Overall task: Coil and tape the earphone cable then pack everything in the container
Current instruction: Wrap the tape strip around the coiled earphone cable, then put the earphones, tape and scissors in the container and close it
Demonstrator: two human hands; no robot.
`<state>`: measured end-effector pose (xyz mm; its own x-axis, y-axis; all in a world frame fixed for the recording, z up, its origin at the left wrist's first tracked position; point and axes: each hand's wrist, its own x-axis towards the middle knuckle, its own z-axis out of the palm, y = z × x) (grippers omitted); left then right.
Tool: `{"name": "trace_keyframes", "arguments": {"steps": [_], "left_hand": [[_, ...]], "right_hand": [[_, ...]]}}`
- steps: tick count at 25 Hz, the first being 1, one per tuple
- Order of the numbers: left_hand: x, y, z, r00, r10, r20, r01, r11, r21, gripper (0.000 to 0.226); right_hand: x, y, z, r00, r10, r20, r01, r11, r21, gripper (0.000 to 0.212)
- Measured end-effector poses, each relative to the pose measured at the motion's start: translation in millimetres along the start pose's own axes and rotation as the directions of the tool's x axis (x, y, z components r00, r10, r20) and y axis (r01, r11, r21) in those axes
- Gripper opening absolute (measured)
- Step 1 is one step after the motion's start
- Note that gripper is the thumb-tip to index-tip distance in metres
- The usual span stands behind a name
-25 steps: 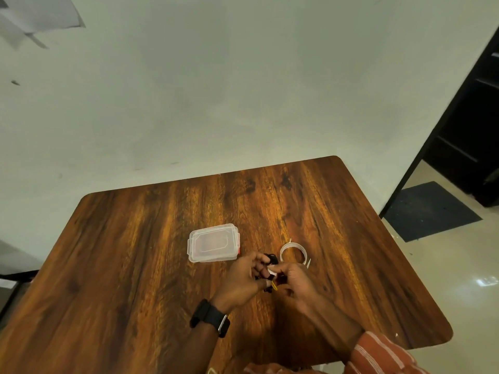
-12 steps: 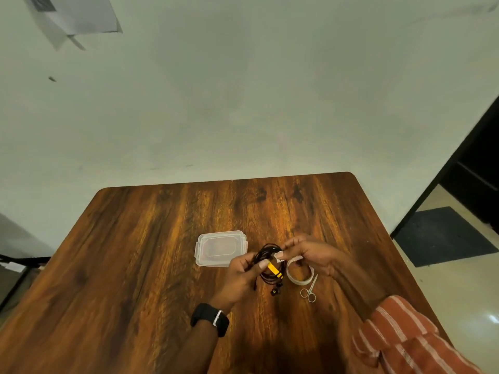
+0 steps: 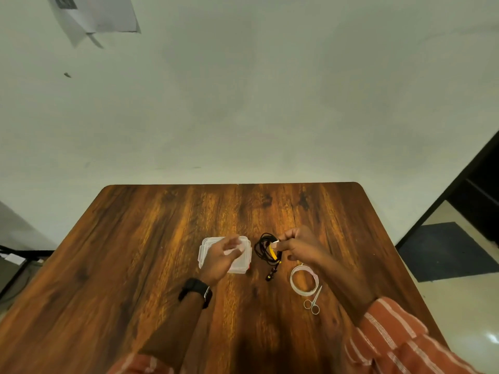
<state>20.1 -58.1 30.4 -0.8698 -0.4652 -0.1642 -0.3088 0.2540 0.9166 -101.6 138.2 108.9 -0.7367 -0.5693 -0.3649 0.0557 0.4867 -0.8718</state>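
Note:
A coiled black earphone cable (image 3: pixel 263 248) with a yellow part hangs from my right hand (image 3: pixel 297 245), which pinches it at the top; its plug end dangles down to the table. My left hand (image 3: pixel 221 256) hovers, blurred, over the clear plastic container (image 3: pixel 244 261), fingers apart and holding nothing. The container's lid is on. A roll of white tape (image 3: pixel 303 280) lies flat to the right of the cable, and small silver scissors (image 3: pixel 313 302) lie just below the roll.
Everything sits on a brown wooden table (image 3: pixel 151 238) that meets a pale wall at its far edge. Right of the table are the floor, a dark mat (image 3: pixel 445 249) and a dark doorway.
My left hand has let go of the cable and moved left over the container. My right hand now holds the coil alone. The camera has tilted.

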Motion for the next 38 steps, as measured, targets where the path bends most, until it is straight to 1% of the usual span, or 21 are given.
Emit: {"name": "trace_keyframes", "arguments": {"steps": [1, 2, 3, 4, 5, 6, 8, 10, 13, 15, 17, 19, 21, 23, 26, 29, 31, 34, 35, 36, 38], "left_hand": [[15.4, -10.2, -10.6, 1.000, 0.025, -0.016, -0.018, 0.945, 0.327, 0.058], [29.0, -18.6, -19.0, 0.999, 0.038, 0.030, -0.049, 0.802, 0.595, 0.081], [40.7, -24.7, -25.4, 0.995, 0.018, 0.103, -0.090, 0.645, 0.759, 0.101], [50.4, -32.7, -29.3, 0.986, -0.030, 0.167, -0.126, 0.525, 0.841, 0.115], [55.9, -37.6, -32.8, 0.974, -0.092, 0.206, -0.143, 0.454, 0.880, 0.124], [62.8, -45.9, -34.6, 0.964, -0.152, 0.218, -0.136, 0.424, 0.896, 0.128], [69.0, -58.4, -34.8, 0.954, -0.208, 0.214, -0.106, 0.436, 0.894, 0.128], [67.2, -61.4, -30.1, 0.963, -0.165, 0.214, -0.116, 0.466, 0.877, 0.123], [55.3, -55.4, -15.4, 0.950, -0.122, 0.288, -0.188, 0.511, 0.839, 0.122], [42.5, -47.8, -4.2, 0.943, -0.099, 0.317, -0.204, 0.582, 0.787, 0.125], [30.0, -43.5, 3.5, 0.949, -0.071, 0.307, -0.174, 0.694, 0.699, 0.120], [16.6, -47.6, 1.5, 0.975, -0.084, 0.208, -0.057, 0.804, 0.592, 0.108], [1.9, -62.7, -11.4, 0.989, -0.130, 0.066, 0.077, 0.848, 0.524, 0.106], [-15.5, -86.7, -29.9, 0.985, -0.166, -0.049, 0.169, 0.859, 0.483, 0.109], [-45.0, -106.2, -54.6, 0.942, -0.249, -0.226, 0.323, 0.854, 0.408, 0.109], [-73.3, -102.9, -67.8, 0.904, -0.282, -0.321, 0.398, 0.828, 0.395, 0.113], [-87.7, -101.7, -74.7, 0.893, -0.295, -0.339, 0.423, 0.808, 0.411, 0.113], [-96.7, -123.5, -86.6, 0.882, -0.294, -0.368, 0.431, 0.818, 0.380, 0.115], [-96.1, -132.4, -90.8, 0.882, -0.292, -0.369, 0.432, 0.815, 0.387, 0.115], [-94.9, -141.5, -94.1, 0.887, -0.284, -0.364, 0.427, 0.804, 0.414, 0.114], [-101.8, -123.5, -97.0, 0.903, -0.242, -0.355, 0.400, 0.773, 0.492, 0.109]], "right_hand": [[1.5, -5.3, -1.8, 0.999, -0.032, -0.013, 0.031, 0.999, -0.040, 0.017], [2.9, -10.2, -2.8, 0.998, -0.057, -0.022, 0.055, 0.995, -0.081, 0.017], [4.5, -15.0, -4.0, 0.997, -0.077, -0.030, 0.073, 0.990, -0.120, 0.016], [6.2, -18.2, -4.8, 0.995, -0.091, -0.038, 0.085, 0.986, -0.146, 0.015], [8.1, -21.7, -5.7, 0.994, -0.102, -0.049, 0.093, 0.982, -0.163, 0.014], [9.4, -25.2, -6.9, 0.992, -0.112, -0.064, 0.100, 0.980, -0.173, 0.014], [7.6, -33.0, -8.5, 0.984, -0.148, -0.102, 0.128, 0.975, -0.180, 0.016], [4.1, -39.5, -9.7, 0.972, -0.186, -0.146, 0.164, 0.975, -0.148, 0.017], [-1.0, -39.6, -10.6, 0.960, -0.213, -0.182, 0.198, 0.975, -0.097, 0.012], [-0.7, -32.9, -8.1, 0.962, -0.199, -0.189, 0.183, 0.978, -0.097, 0.009], [-0.4, -26.3, -3.7, 0.964, -0.183, -0.196, 0.167, 0.981, -0.096, 0.009], [-0.3, -24.9, 1.8, 0.964, -0.178, -0.199, 0.166, 0.983, -0.074, 0.011], [-1.9, -25.0, 8.8, 0.969, -0.175, -0.176, 0.172, 0.985, -0.029, 0.010], [-2.5, -23.4, 18.5, 0.979, -0.157, -0.127, 0.159, 0.987, 0.005, 0.009], [2.8, -16.6, 40.0, 0.987, -0.152, -0.043, 0.154, 0.986, 0.060, 0.009], [14.2, -4.2, 67.2, 0.988, -0.151, 0.030, 0.146, 0.979, 0.143, 0.012], [27.5, 13.8, 88.9, 0.993, -0.092, 0.075, 0.074, 0.975, 0.211, 0.012], [53.6, 50.6, 112.3, 0.971, 0.192, 0.142, -0.229, 0.918, 0.324, 0.006], [60.8, 60.1, 116.9, 0.947, 0.271, 0.170, -0.314, 0.891, 0.328, 0.004], [69.0, 69.7, 119.1, 0.927, 0.329, 0.181, -0.371, 0.880, 0.298, 0.012], [79.4, 81.5, 119.9, 0.903, 0.389, 0.181, -0.423, 0.879, 0.221, 0.022]]}}
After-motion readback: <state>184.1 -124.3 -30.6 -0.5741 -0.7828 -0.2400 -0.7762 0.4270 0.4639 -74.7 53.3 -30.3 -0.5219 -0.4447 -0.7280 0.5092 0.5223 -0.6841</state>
